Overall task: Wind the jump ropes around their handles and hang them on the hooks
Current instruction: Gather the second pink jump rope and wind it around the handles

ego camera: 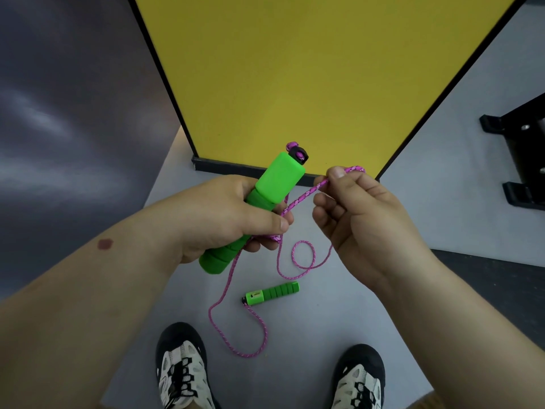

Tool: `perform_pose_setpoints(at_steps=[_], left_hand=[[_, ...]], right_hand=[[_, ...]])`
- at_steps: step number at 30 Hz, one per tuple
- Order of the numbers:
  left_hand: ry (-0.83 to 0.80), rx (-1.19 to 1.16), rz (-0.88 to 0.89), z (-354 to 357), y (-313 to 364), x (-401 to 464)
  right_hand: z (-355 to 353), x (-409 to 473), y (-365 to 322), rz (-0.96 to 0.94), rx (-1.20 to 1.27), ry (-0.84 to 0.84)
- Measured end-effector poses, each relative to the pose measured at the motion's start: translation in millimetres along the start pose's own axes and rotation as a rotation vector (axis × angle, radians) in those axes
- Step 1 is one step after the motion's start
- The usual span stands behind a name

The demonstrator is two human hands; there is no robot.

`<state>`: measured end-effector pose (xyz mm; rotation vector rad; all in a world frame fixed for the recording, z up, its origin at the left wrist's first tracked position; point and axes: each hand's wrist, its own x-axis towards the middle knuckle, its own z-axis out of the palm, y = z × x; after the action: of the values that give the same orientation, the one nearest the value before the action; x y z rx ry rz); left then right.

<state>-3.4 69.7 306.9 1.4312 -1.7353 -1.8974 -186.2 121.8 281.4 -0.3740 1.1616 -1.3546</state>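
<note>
Left grip: left hand [218,214] curled round the ribbed foam part of a green handle [256,208], thumb laid across the front, fingers clamped behind. Handle tilts up and away from the person, smooth block end uppermost.

Handle top: black cap [299,154] with a pink knot of rope poking out of it.

Right grip: right hand [362,214] pinches the pink rope [303,197] between thumb and forefinger, just right of the handle's upper end; other fingers loosely curled under, holding nothing more. A short bend of rope sticks out past the fingertips.

Rope run: from the pinch it slants down-left to the left hand, passing under the thumb tip against the handle. Whether any turns already lie round the handle, cannot tell.

Slack: below the hands the rope drops to the floor [309,335], makes a small loop, then a wider curve between the shoes.

Second handle [271,293]: green, lying flat on the floor below the hands, rope entering its left end.

Shoes: left shoe [182,370] and right shoe [358,379], black and white, at the lower edge.

Backdrop: yellow panel [309,69] with dark frame straight ahead; black bracket [519,154] on the floor at right.
</note>
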Motion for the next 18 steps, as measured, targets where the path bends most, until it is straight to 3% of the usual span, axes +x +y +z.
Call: perform_pose_setpoints(at_steps=[4, 9, 18], left_hand=[[0.009, 0.009, 0.017, -0.2, -0.8, 1.2], [0.001, 0.019, 0.033, 1.7, 0.2, 0.5], [-0.005, 0.015, -0.014, 1.2, 1.9, -1.5]], right_hand=[[3.8, -6.1, 1.1, 0.093, -0.035, -0.167], [2.0, -8.2, -3.6, 0.078, -0.054, -0.296], [0.5, -1.6, -3.7, -0.05, -0.109, -0.091]])
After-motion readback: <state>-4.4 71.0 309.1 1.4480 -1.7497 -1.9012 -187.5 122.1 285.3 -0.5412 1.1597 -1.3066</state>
